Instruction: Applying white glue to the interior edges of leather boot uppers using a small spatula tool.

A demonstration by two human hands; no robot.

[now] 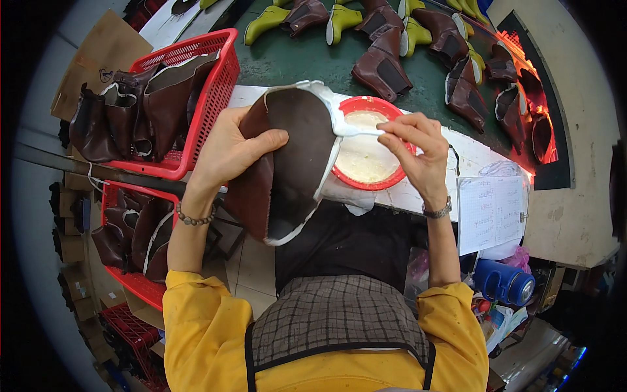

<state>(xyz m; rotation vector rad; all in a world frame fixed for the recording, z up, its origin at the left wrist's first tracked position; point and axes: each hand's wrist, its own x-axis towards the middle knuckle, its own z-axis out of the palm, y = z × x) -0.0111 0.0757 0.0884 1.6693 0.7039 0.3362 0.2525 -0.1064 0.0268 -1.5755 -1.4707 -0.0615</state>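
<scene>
My left hand point(236, 149) grips a brown leather boot upper point(297, 147), its thumb on the outside and its fingers hidden behind the leather. The upper's edge carries a white coating, thickest along the top and right. Pinched in my right hand point(418, 147) is a small white brush point(360, 130), its wet tip touching the upper's right edge. Under the brush stands a red bowl point(369, 102) of creamy white glue on the white worktop.
Red baskets point(215, 104) with brown boot uppers stand at my left, beside a metal bar point(98, 173). A green conveyor belt point(287, 62) bears brown boots on yellow-green lasts toward a glowing heater point(545, 124). A notebook point(490, 212) and a blue flask point(503, 282) are at right.
</scene>
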